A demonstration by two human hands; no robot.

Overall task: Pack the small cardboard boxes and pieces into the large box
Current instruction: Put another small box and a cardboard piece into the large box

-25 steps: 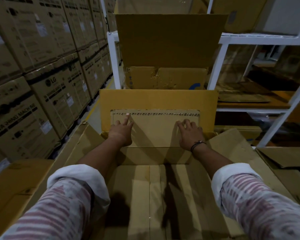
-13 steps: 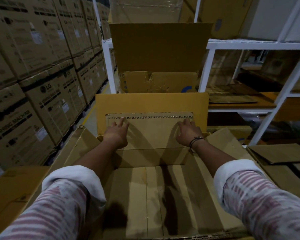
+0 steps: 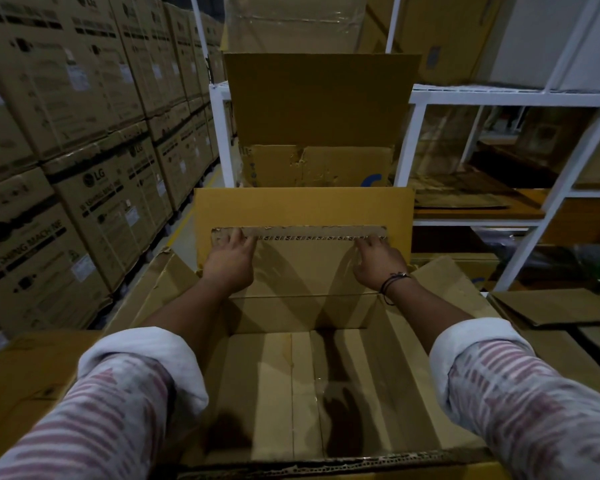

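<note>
Right in front of the person, the large box (image 3: 278, 393) stands open. A flat cardboard piece (image 3: 302, 268) lies against its raised far flap. The left grip (image 3: 229, 263) and right grip (image 3: 378, 263) press on the piece, fingers straight, near its top edge. Beyond stands a white shelf (image 3: 499, 95), with stacked cartons (image 3: 84, 168) to the left.

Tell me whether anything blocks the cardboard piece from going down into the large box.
Nothing visible does. The left hand and right hand press the cardboard piece against the far flap; the large box floor below it is bare.
</note>
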